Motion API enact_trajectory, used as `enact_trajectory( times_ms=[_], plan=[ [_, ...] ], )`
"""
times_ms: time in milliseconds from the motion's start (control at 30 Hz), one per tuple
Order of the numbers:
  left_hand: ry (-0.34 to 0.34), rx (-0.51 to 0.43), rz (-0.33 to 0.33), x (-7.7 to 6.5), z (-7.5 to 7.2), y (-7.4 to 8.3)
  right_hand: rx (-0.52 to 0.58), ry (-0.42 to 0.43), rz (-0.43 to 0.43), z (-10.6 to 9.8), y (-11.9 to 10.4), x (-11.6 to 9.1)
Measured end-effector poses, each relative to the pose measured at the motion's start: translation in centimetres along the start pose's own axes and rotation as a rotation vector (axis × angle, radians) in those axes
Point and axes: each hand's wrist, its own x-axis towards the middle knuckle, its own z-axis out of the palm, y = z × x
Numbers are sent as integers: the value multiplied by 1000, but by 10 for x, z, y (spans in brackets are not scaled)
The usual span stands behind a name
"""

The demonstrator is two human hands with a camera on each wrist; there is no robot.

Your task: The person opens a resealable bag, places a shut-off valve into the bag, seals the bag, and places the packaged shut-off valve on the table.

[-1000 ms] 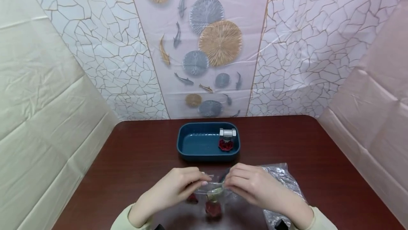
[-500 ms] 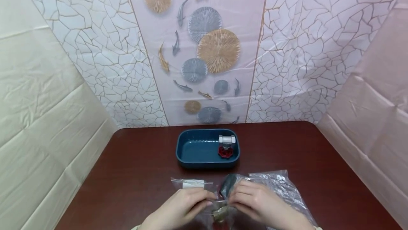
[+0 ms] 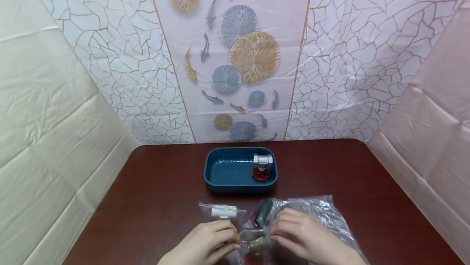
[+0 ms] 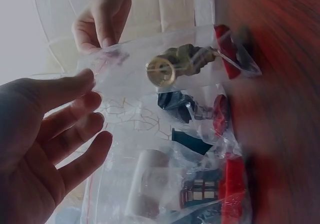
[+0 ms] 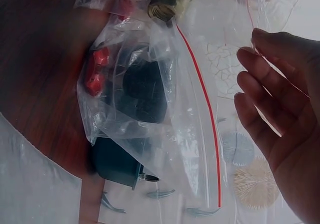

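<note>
Left hand (image 3: pixel 208 242) and right hand (image 3: pixel 305 234) now wider apart, grips both pinching the zip bag (image 4: pixel 125 73), six o'clock; brass valve (image 3: pixel 258 243)'s probably reachable.

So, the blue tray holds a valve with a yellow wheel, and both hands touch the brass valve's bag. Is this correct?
No: the wheel is red, as the head view shows. The blue tray holds a valve, and both hands touch the bag of the brass valve.
</note>
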Motion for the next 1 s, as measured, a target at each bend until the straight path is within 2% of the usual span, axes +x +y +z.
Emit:
enact_trajectory(
  times_ms=[67, 233, 467, 567, 800, 867, 1000],
  plan=[
    [18, 12, 3, 1, -2, 0, -5, 20, -31, 1, 1, 1],
    [52, 9, -9, -2, -1, -1, 13, 28, -31, 6, 0, -3],
    [148, 88, 64, -2, 0, -3, -2, 94, -49, 14, -1, -8],
    [142, 70, 46, -2, -1, -3, 12, 90, -8, 14, -2, -8],
    [99, 27, -17, 0, -2, -3, 24, 32, 181, 14, -4, -10],
    [94, 39, -10, 1, -2, -4, 4, 23, 181, 14, -4, -10],
    [110, 114, 34, 6, -5, -7, -35, 42, 104, 12, 1, -7]
  ],
)
